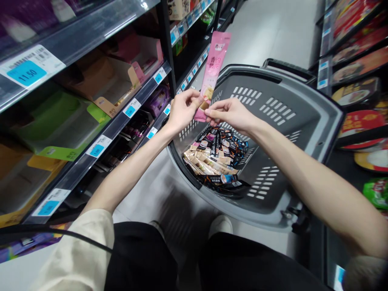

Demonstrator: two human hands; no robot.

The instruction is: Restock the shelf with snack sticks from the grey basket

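Observation:
A long pink drink sachet (212, 68) is held upright, tilted a little to the right, above the basket. My left hand (184, 107) pinches its lower left edge between thumb and fingers. On the other side, my right hand (228, 115) grips the lower right edge near the bottom. Under both hands stands a grey shopping basket (273, 97) with slotted walls. Inside it lies a heap of stick sachets (215, 155), some black, some cream, with a little pink and blue among them.
Shelves on the left carry price tags (98, 146) and cardboard display boxes, among them a green box (68, 151) and a pink-edged box (157, 52). Packaged food bowls (360, 125) line the right shelf. A black cable (60, 231) crosses at lower left.

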